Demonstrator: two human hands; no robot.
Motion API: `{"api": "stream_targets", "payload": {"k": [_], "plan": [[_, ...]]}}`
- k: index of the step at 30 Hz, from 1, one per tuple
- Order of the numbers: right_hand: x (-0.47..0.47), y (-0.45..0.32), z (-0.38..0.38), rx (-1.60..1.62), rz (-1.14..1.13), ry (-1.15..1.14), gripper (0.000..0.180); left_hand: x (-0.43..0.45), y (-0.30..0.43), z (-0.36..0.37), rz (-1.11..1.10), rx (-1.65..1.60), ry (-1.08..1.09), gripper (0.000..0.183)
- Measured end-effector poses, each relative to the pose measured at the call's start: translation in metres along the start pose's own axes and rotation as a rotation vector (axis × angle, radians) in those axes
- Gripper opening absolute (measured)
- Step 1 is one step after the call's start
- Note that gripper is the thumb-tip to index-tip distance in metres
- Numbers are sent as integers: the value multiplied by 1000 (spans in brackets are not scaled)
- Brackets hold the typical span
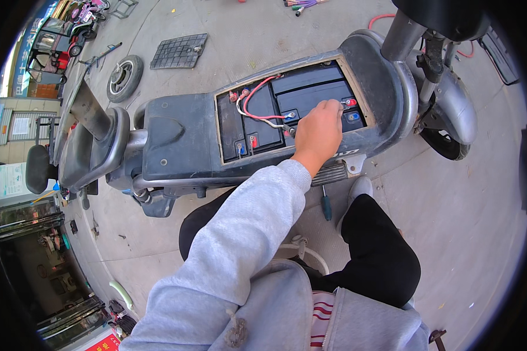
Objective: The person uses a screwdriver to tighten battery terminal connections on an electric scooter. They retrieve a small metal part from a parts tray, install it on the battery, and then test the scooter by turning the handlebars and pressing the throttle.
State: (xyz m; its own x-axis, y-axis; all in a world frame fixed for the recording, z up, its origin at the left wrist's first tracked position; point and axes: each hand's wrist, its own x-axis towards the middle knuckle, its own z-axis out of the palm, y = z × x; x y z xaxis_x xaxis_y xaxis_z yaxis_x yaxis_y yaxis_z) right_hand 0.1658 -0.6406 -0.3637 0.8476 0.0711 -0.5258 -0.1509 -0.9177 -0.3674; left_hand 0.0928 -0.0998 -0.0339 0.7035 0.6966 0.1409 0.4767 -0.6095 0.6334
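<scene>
My left hand [319,127], in a grey sleeve, reaches over the open battery bay of a grey electric scooter [175,136]. Its fingers are bent together beside a red-marked battery terminal [350,102]; whether they hold anything is hidden. Black batteries [314,98] fill the bay. A red cable [247,98] and a white cable [246,115] arch over them. The red one ends at a blue-marked terminal [290,115], while a dark connector [291,131] lies close to my wrist. Another blue-marked terminal [353,117] sits right of my hand. My right hand is out of view.
A screwdriver [326,206] lies on the ground by my shoe, below the footrest [330,174]. Beyond the scooter lie a loose wheel [125,79] and a black ribbed cover [179,51]. The front fork [430,74] rises at the right. A round white stool or bucket rim [318,259] shows beneath me.
</scene>
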Motion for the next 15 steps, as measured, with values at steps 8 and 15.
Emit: {"api": "stream_targets", "payload": {"k": [8,15], "plan": [[-5,-49,-8,-19,-42,40,26,0,0,-2,6,-35,24,10],[-3,-81,-22,-4,-5,-83,28,0,0,0,-2,-27,14,10]]}}
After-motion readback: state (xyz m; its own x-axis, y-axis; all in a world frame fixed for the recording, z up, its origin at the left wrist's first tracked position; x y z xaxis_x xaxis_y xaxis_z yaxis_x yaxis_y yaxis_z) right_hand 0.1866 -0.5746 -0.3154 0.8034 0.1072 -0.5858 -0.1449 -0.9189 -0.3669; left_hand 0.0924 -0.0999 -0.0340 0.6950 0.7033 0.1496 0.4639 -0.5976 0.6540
